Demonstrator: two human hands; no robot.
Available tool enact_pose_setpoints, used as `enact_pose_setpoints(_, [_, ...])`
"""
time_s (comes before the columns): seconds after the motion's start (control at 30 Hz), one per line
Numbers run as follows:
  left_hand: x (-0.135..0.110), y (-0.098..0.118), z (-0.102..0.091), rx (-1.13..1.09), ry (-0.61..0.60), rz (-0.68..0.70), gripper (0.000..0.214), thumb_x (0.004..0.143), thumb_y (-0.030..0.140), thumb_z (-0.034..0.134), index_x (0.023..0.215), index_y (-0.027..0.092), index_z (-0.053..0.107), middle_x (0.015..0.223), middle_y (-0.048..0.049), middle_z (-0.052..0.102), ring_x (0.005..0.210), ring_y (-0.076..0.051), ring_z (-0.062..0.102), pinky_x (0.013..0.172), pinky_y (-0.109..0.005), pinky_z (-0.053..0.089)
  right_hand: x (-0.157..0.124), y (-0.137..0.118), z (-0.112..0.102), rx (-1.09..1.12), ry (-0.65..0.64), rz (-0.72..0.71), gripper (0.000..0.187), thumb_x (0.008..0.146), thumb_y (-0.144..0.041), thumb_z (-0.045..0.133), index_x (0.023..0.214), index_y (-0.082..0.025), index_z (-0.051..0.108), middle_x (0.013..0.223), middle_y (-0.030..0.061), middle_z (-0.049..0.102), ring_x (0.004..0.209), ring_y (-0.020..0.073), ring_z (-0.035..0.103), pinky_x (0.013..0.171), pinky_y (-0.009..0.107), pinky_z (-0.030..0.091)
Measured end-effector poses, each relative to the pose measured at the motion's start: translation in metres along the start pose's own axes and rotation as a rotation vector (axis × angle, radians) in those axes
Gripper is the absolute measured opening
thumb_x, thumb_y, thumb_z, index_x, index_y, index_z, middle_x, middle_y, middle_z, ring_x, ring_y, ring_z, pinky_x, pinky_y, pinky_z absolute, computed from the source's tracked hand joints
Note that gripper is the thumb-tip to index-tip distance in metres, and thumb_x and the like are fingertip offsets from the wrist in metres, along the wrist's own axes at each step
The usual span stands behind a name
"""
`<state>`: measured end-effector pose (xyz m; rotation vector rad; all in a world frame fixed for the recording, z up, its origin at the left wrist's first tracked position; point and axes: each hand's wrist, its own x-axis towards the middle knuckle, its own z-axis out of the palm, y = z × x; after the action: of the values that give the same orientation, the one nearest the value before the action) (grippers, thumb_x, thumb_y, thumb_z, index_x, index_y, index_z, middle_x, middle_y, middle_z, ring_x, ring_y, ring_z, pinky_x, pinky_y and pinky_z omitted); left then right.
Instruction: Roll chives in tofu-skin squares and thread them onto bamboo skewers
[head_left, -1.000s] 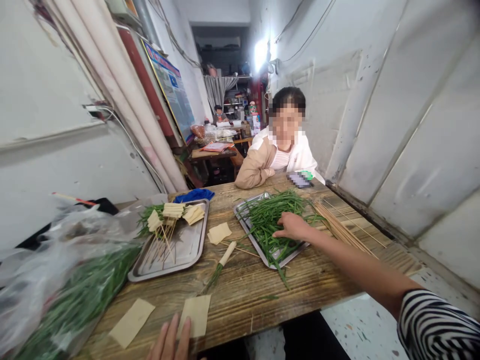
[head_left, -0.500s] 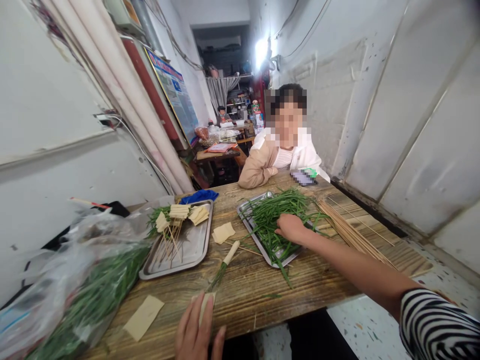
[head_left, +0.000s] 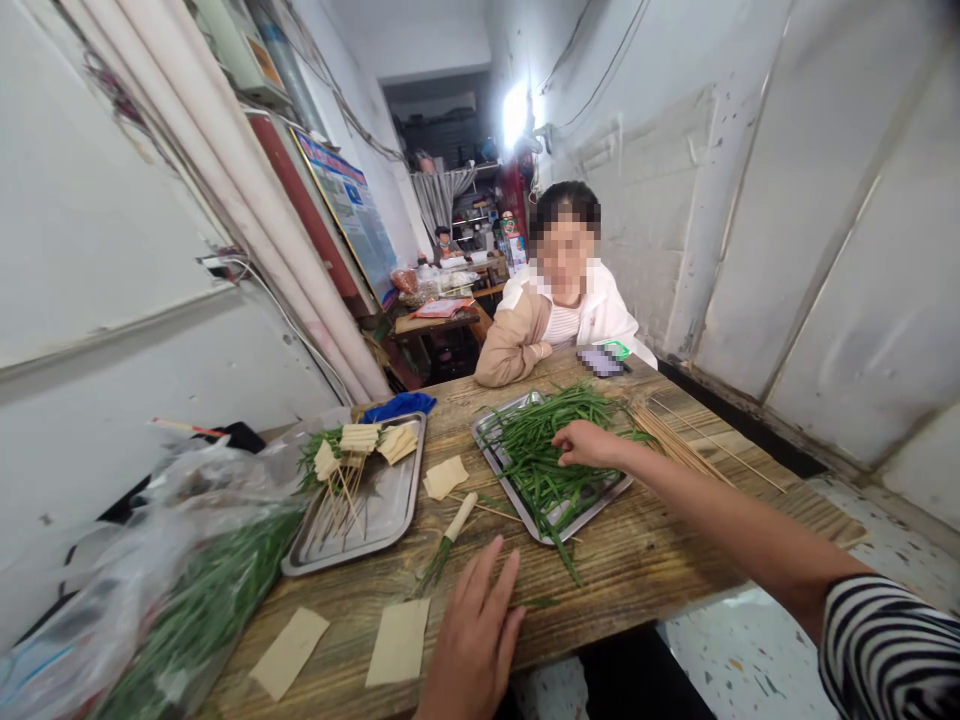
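My right hand [head_left: 589,443] rests on a heap of green chives [head_left: 544,450] in a steel tray [head_left: 600,503], its fingers curled into the stems. My left hand [head_left: 474,640] lies flat and open on the wooden table [head_left: 660,560] near its front edge, beside a pale tofu-skin sheet [head_left: 397,642]. A rolled sheet with chive stems sticking out [head_left: 448,538] lies just beyond it. A second tofu-skin sheet [head_left: 289,652] lies further left.
A second steel tray [head_left: 382,515] holds skewered tofu rolls [head_left: 349,445]. Loose sheets [head_left: 445,477] lie between the trays. Bamboo skewers [head_left: 679,450] lie at the right. A plastic bag of chives [head_left: 172,610] fills the left. A person sits opposite with a phone [head_left: 602,361].
My left hand has come off the tofu-skin sheet and moved right and forward, now flat on the wood. My right hand stays on the chives, shifted slightly.
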<state>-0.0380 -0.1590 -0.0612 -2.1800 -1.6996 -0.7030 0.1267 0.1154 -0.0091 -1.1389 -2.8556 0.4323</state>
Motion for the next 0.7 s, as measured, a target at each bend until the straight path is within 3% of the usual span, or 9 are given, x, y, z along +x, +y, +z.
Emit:
enact_pose_setpoints(0.2, [0.095,-0.008,0.022,-0.097,-0.012,-0.044,0.038,0.091,0.019,0.039,0.127,0.022,0.052,0.127,-0.0095,0.058,0.118,-0.023,0.051,0.099,-0.045,0.039,-0.013,0.003,-0.007,-0.055,0.026,-0.064,0.02,0.078,-0.02,0.061,0.093,-0.02,0.074,0.094,0.0066,0.072,0.091,0.0204,0.064,0.073,0.023,0.042])
enact_pose_setpoints(0.33, [0.148,-0.002,0.046,-0.079,-0.055,-0.096,0.037,0.089,0.018,0.041,0.124,0.023,0.054,0.124,-0.0091,0.061,0.124,-0.027,0.044,0.104,-0.054,0.022,-0.027,-0.011,-0.015,-0.166,0.064,-0.127,0.022,0.083,-0.018,0.053,0.092,-0.018,0.073,0.094,0.0113,0.07,0.093,0.0229,0.063,0.077,0.026,0.042])
enact_pose_setpoints(0.43, [0.172,0.004,0.056,-0.105,-0.203,-0.201,0.032,0.089,0.019,0.041,0.115,0.023,0.06,0.105,-0.0084,0.069,0.115,-0.026,0.05,0.102,-0.053,0.018,-0.034,-0.015,-0.025,-0.258,0.079,-0.182,0.024,0.087,-0.019,0.049,0.098,-0.02,0.071,0.092,0.0099,0.069,0.091,0.0216,0.063,0.074,0.026,0.043])
enact_pose_setpoints(0.53, [0.186,0.003,0.058,-0.121,-0.342,-0.255,0.027,0.088,0.021,0.041,0.089,0.02,0.069,0.088,-0.0084,0.071,0.095,-0.024,0.058,0.095,-0.047,0.025,-0.038,-0.007,-0.032,-0.291,0.092,-0.162,0.02,0.085,-0.021,0.055,0.099,-0.019,0.069,0.095,0.0096,0.067,0.092,0.022,0.061,0.073,0.027,0.043])
enact_pose_setpoints(0.67, [0.2,-0.001,0.048,-0.132,-0.423,-0.263,0.031,0.086,0.02,0.041,0.07,0.015,0.067,0.074,-0.01,0.07,0.083,-0.022,0.06,0.087,-0.041,0.029,-0.045,0.003,-0.028,-0.293,0.307,-0.195,0.038,0.076,-0.025,0.068,0.113,-0.018,0.06,0.113,0.0106,0.056,0.097,0.0214,0.055,0.075,0.027,0.042])
enact_pose_setpoints(0.7, [0.203,-0.002,0.044,-0.144,-0.45,-0.26,0.031,0.086,0.021,0.041,0.069,0.016,0.067,0.071,-0.0088,0.07,0.079,-0.021,0.06,0.085,-0.039,0.03,-0.047,0.003,-0.025,-0.299,0.354,-0.218,0.036,0.078,-0.026,0.066,0.112,-0.018,0.06,0.111,0.0104,0.055,0.097,0.0211,0.054,0.075,0.028,0.041])
